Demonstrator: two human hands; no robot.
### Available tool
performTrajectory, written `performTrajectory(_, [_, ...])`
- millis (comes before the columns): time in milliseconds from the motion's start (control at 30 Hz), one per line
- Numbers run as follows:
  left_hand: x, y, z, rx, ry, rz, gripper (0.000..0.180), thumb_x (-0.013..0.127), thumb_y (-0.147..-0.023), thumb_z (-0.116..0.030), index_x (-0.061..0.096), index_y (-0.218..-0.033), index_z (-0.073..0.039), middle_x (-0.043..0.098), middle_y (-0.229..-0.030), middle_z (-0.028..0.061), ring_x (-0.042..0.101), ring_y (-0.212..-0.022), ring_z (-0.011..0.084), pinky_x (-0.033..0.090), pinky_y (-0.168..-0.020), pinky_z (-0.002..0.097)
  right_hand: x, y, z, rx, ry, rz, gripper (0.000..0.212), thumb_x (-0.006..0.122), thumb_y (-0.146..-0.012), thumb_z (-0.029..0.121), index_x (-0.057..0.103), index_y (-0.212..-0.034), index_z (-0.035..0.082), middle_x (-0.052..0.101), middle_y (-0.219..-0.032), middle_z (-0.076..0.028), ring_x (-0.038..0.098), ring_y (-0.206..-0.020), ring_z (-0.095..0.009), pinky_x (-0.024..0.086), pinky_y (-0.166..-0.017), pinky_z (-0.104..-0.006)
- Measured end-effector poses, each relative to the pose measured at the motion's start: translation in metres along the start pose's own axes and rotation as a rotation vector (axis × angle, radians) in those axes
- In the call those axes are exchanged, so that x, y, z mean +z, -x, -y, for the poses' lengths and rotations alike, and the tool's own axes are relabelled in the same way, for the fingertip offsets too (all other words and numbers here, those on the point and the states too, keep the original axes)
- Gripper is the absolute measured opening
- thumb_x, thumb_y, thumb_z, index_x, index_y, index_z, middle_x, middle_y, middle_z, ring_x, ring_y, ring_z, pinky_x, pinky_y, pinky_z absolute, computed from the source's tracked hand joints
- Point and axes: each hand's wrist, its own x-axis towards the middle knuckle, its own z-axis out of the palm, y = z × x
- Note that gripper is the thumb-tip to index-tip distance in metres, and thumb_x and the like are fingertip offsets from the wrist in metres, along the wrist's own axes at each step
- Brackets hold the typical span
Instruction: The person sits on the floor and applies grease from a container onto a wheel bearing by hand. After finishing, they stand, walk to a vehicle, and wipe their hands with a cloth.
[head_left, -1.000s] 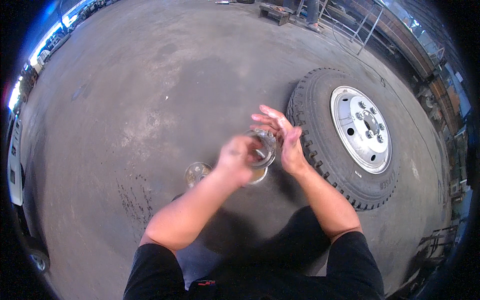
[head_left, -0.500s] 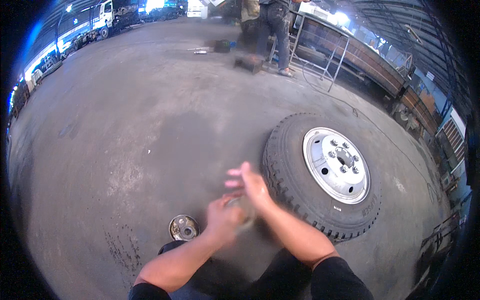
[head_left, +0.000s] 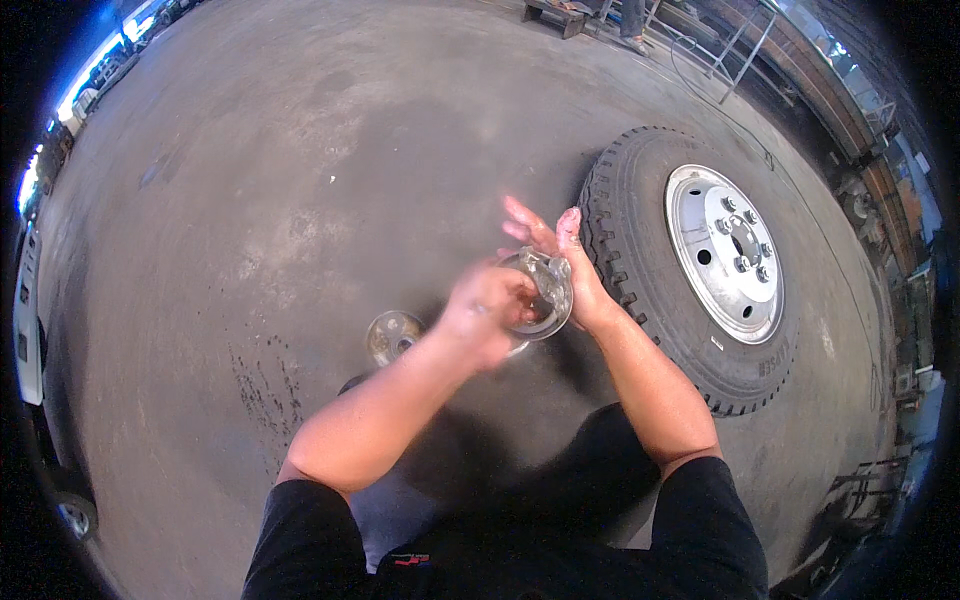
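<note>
Your left hand [head_left: 485,310] clamps bent fingers on a shiny, knobbed metal ring [head_left: 563,307] between your hands; your right hand [head_left: 581,270] stands behind it, fingers apart. Below, a round, stained disc [head_left: 383,328] lies on rough grey floor [head_left: 270,170], then a chunky-treaded rubber tire [head_left: 632,230] around a smooth silver wheel [head_left: 688,215].

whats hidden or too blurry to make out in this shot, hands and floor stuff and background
All in the head view:
Metal ring: its left side is hidden by the left hand.
Right hand: its palm is partly covered by the ring.
Pale rim below the left hand: mostly hidden by that hand; what it belongs to is unclear.
Round metal part on the floor: too small for surface detail.
Background person's leg: cut off by the upper edge.
</note>
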Motion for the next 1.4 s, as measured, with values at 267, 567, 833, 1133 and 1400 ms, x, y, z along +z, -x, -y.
performTrajectory(267, [0.003, -0.008, 0.020, 0.333, -0.195, -0.193, 0.013, 0.053, -0.073, 0.005, 0.057, -0.085, 0.003, 0.055, -0.068, 0.0046, 0.050, -0.056, 0.0118, 0.038, -0.050, 0.0251, 0.023, 0.000, 0.012, -0.235, -0.202, -0.339, 0.084, 0.013, -0.092, 0.066, 0.049, -0.127, -0.001, 0.057, -0.118, -0.019, 0.061, -0.098, -0.030, 0.050, -0.087, -0.0418])
performTrajectory(567, [0.008, 0.010, 0.010, 0.103, -0.294, -0.028, 0.018, 0.053, -0.068, 0.009, 0.057, -0.084, 0.002, 0.055, -0.069, 0.0043, 0.049, -0.052, 0.0115, 0.038, -0.048, 0.0236, -0.004, -0.004, 0.003, 0.118, -0.188, -0.261, 0.088, 0.011, -0.089, 0.071, 0.048, -0.131, 0.003, 0.056, -0.122, -0.019, 0.060, -0.101, -0.031, 0.050, -0.084, -0.0448])
performTrajectory(833, [-0.004, 0.001, 0.012, 0.127, -0.132, -0.008, 0.015, 0.054, -0.067, 0.007, 0.055, -0.080, 0.000, 0.052, -0.064, 0.0036, 0.046, -0.051, 0.0109, 0.035, -0.047, 0.0234, 0.013, 0.014, 0.025, -0.051, -0.219, 0.085, 0.102, 0.004, -0.078, 0.082, 0.024, -0.147, 0.009, 0.029, -0.147, -0.020, 0.039, -0.129, -0.032, 0.034, -0.106, -0.0462])
performTrajectory(1133, [-0.007, -0.001, -0.011, -0.030, -0.358, 0.039, 0.018, 0.053, -0.066, 0.008, 0.055, -0.082, 0.001, 0.054, -0.064, 0.0054, 0.050, -0.055, 0.0116, 0.037, -0.049, 0.0228, -0.024, 0.019, -0.005, -0.435, 0.438, -0.142, 0.089, 0.010, -0.089, 0.071, 0.041, -0.137, 0.003, 0.034, -0.143, -0.020, 0.035, -0.132, -0.029, 0.024, -0.111, -0.0439])
performTrajectory(1400, [-0.017, -0.008, -0.007, -0.109, -0.579, 0.087, 0.033, 0.056, -0.064, 0.002, 0.059, -0.097, 0.005, 0.058, -0.074, 0.0075, 0.054, -0.063, 0.0157, 0.042, -0.056, 0.0291, -0.016, 0.044, 0.049, -0.867, 1.205, -0.005, 0.058, 0.037, -0.092, 0.060, 0.070, -0.087, 0.013, 0.044, -0.135, -0.022, 0.037, -0.127, -0.041, 0.017, -0.109, -0.0561])
